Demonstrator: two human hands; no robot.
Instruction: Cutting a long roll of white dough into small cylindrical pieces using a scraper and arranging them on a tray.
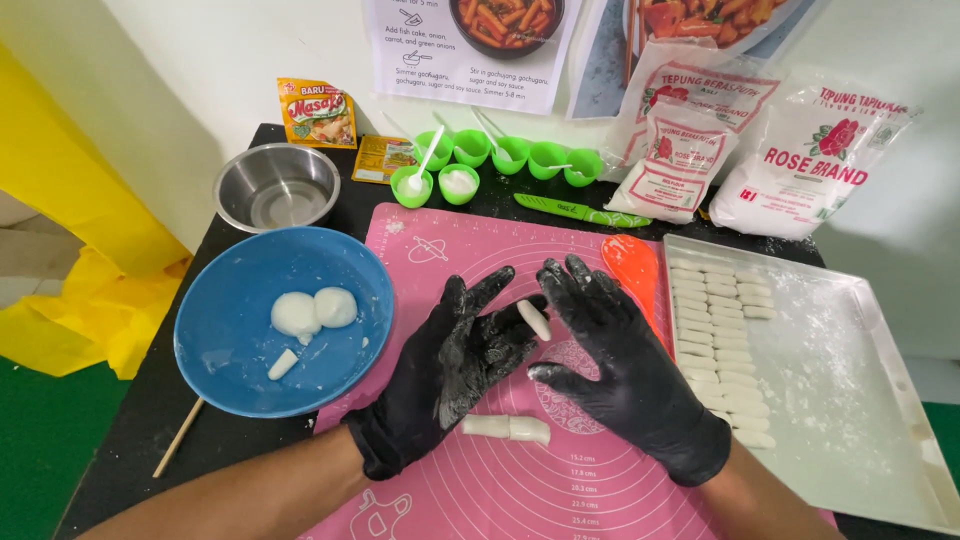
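Your left hand point(462, 352) lies palm-up, fingers spread, over the pink mat point(560, 470); your right hand point(610, 345) presses flat across it, rolling a dough piece point(534, 319) between them; uneven pressure could flatten it or drop it onto the finished roll point(506, 428) below.

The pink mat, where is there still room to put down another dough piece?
The pink mat is bare near its front edge, below the dough log, and near its back edge, just before the green cups. The middle is crowded by the left hand and right hand. The tray's right half is bare too; dough sticks fill its left.
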